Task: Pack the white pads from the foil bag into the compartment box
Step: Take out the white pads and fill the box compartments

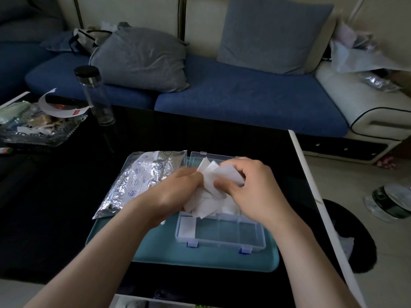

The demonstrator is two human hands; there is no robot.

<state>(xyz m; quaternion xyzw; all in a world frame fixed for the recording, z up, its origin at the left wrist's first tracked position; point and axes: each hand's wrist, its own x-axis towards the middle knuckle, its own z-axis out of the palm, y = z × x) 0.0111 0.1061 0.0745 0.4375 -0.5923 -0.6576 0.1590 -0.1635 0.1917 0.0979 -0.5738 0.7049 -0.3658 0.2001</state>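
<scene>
gripping a loose bundle of square white pads between them, both hands sit close together above the far half of the clear plastic compartment box with blue latches. the left hand curls around the bundle from the left side. the right hand pinches the upper pads from the right with its thumb and curled fingers. the pads fan out unevenly, some corners poking up past the fingers and others hanging down toward the box. a single white pad lies flat in the box's near left compartment. the box's clear lid lies open at the far side, mostly hidden behind the hands.

the box rests on a teal rectangular mat with rounded corners, which lies on the glossy black bench. just left of the box, partly on the mat, lies the crinkled silver foil bag with blue printed icons, its near end beside the left forearm.

farther back on the bench stands a tall clear bottle with a black cap. at the far left a glass tray holds wrappers and paper scraps. behind the bench runs a blue sofa with two grey cushions.
</scene>
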